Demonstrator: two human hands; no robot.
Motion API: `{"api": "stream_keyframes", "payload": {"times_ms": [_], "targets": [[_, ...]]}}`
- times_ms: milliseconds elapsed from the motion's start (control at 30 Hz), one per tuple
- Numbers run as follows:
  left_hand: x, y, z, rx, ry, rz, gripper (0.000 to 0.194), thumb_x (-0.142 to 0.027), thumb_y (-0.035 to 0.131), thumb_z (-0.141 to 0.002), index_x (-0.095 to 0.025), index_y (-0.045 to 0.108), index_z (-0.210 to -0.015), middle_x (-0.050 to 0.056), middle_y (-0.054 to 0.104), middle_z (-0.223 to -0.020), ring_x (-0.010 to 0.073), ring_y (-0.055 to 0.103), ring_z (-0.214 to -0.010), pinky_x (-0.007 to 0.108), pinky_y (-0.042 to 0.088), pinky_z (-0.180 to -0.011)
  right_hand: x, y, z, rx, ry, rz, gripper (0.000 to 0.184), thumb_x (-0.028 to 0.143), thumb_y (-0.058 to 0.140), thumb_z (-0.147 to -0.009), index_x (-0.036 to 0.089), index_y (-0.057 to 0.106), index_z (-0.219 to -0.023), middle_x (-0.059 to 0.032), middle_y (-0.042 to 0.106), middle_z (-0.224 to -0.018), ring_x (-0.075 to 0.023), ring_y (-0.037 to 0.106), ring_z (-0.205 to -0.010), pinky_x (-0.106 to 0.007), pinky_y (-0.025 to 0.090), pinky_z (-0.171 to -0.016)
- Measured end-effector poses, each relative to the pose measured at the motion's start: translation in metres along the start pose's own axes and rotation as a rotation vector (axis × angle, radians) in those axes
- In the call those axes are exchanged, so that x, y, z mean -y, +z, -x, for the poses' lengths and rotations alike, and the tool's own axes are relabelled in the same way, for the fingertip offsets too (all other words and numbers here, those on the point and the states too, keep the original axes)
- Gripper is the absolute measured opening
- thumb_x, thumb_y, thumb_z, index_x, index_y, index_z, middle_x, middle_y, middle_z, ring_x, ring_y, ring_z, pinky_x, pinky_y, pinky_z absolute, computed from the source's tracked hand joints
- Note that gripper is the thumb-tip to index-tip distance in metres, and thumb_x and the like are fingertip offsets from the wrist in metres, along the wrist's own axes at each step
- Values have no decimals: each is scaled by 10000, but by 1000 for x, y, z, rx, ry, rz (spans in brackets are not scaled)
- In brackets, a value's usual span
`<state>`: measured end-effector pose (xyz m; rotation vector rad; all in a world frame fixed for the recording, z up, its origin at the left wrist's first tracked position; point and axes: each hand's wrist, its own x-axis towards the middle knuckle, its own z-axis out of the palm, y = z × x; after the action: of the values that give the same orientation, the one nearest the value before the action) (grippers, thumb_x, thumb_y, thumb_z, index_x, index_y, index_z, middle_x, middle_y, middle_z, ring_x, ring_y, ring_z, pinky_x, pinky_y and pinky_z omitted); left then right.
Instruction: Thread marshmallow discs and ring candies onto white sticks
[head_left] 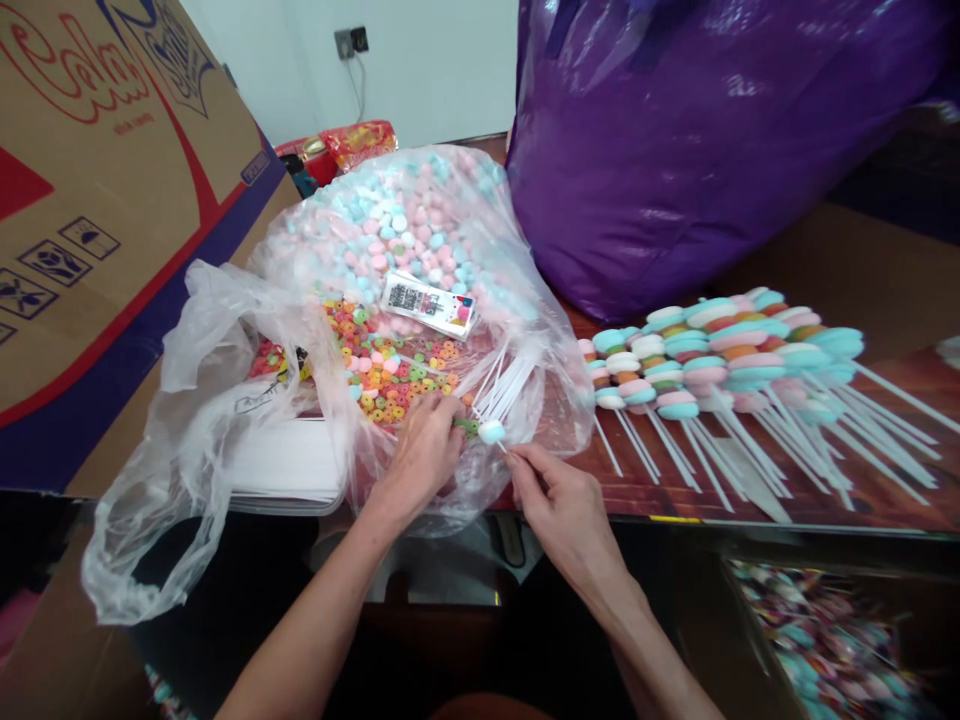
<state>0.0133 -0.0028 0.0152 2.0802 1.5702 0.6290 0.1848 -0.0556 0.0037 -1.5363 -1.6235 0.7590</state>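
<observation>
My right hand [559, 505] pinches a thin white stick [503, 446] with a pale blue and white marshmallow [491, 432] on it. Beside the marshmallow, the fingertips of my left hand [424, 450] are closed on a green gummy ring [470, 428]; whether the stick runs through the ring, I cannot tell. Under my left hand lie many small colourful gummy rings [401, 385] on clear plastic. Behind them, a big clear bag [517, 250] holds pink, blue and white marshmallows [427, 225]. Loose white sticks [510, 380] lie close to the marshmallow.
Finished marshmallow skewers [705, 360] are piled on the table at right. A purple bag [675, 150] stands behind; a printed carton [112, 200] is at left. White strips [285, 460] lie under a crumpled plastic bag [202, 380]. Wrapped sweets [832, 640] fill a box below right.
</observation>
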Motion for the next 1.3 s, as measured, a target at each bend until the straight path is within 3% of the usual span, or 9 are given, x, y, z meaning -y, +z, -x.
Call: {"api": "stream_keyframes", "payload": {"times_ms": [133,267,333,433,833,967,1133,1300], "targets": [[3,3,1,-75,-6,136,174,-67,536,-821,-188,615,-919,56,655,-939,220,592,-966,377,472,-908,2,-2,1,-1,-30,20,314,348,480,-952,166,713,-845,-11,650,-619,-133,556,-507,-227,398,-515],[12,6,-3,-225,-181,620,174,-160,627,-801,-183,626,-974,30,664,-874,173,649,-834,314,534,-797,6,-1,1,21,-62,28,294,323,490,-952,167,725,-867,-2,660,-627,-126,570,-511,-217,411,-525],[14,4,-5,-211,-253,833,225,-202,680,-771,-165,645,-990,23,672,-845,152,655,-760,288,549,-738,8,0,1,24,-80,19,286,312,495,-950,167,724,-857,4,660,-625,-123,577,-515,-210,421,-535],[12,1,-5,-165,-305,976,244,-248,731,-742,-141,683,-957,21,702,-796,138,657,-702,263,551,-688,9,2,0,6,-100,8,281,295,496,-950,166,726,-853,7,668,-633,-120,591,-529,-200,445,-563],[9,7,-4,-231,-352,1072,242,-228,783,-686,-146,718,-904,1,731,-737,129,674,-674,247,560,-671,10,2,1,-126,-252,97,231,223,517,-956,155,737,-933,-48,777,-837,-165,731,-713,-220,519,-718],[10,7,-3,-216,-331,1044,271,-228,775,-699,-149,738,-956,10,737,-758,131,671,-685,250,555,-672,9,1,-1,-99,-248,114,241,226,508,-957,167,738,-918,-38,771,-793,-166,727,-675,-231,524,-682],[11,10,-4,-231,-314,1003,252,-217,759,-714,-152,749,-958,16,734,-775,132,668,-700,259,552,-690,5,5,-1,-84,-237,132,257,252,500,-959,180,747,-945,-73,790,-891,-207,749,-794,-278,542,-763],[8,11,-3,-210,-287,1002,237,-245,756,-727,-160,752,-948,19,737,-805,136,658,-711,260,545,-682,8,7,-1,-74,-196,154,255,239,488,-960,182,732,-910,-42,755,-766,-167,702,-656,-250,491,-667]]}}
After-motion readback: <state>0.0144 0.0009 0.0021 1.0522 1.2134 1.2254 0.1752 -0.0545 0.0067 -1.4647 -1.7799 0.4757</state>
